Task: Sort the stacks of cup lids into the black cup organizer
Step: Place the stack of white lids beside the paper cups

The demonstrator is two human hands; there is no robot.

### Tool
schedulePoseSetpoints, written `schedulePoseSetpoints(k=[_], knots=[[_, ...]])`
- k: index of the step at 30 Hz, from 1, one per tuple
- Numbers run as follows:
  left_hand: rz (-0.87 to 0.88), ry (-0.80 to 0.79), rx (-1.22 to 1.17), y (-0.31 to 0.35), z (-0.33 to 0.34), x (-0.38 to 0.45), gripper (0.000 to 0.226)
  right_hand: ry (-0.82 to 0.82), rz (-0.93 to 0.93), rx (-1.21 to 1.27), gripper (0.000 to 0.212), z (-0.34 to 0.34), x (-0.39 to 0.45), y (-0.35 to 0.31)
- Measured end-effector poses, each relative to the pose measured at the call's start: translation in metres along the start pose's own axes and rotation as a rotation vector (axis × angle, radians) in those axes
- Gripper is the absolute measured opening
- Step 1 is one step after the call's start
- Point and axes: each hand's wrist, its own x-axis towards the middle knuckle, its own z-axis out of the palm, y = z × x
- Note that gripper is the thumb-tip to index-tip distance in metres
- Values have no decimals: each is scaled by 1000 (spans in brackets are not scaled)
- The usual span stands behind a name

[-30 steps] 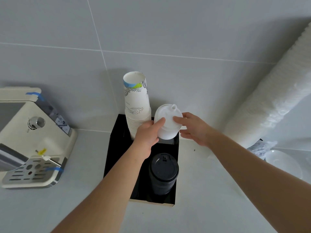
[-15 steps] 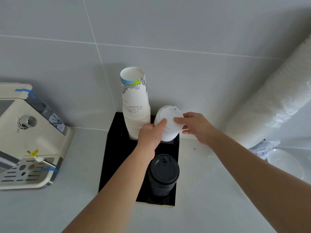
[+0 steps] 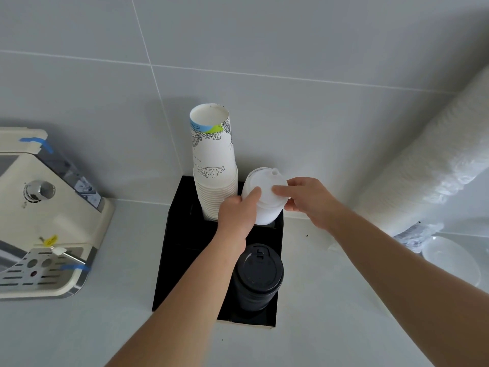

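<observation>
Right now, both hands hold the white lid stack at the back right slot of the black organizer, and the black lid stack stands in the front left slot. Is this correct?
Not quite. The black lid stack stands in the front right slot, not the front left, as the head view shows. The rest holds: the left hand and right hand hold the white lid stack at the back right slot of the black organizer.

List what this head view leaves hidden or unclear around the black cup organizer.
- Base of the white plastic lid stack: hidden by the left hand and the black cup organizer wall.
- Organizer's left compartments: too dark to read.
- Right hand fingers behind the stack: hidden.
- Clear bowl: blurred near the right edge.
</observation>
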Motion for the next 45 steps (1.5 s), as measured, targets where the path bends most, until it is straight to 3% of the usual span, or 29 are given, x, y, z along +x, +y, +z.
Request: schedulePoseSetpoints(k=[15, 21, 25, 36, 45], knots=[[-4, 15, -27, -8, -1, 8, 24, 59, -16, -110, 34, 9, 1, 3], [37, 39, -14, -9, 6, 6, 42, 74, 0, -127, 39, 9, 4, 3], [68, -6, 71, -12, 3, 9, 34, 88, 6, -108, 39, 9, 2, 9], [207, -85, 197, -17, -3, 7, 37, 158, -26, -146, 33, 17, -2, 15], [274, -99, 180, -20, -4, 7, 30, 201, -58, -181, 37, 19, -3, 18]])
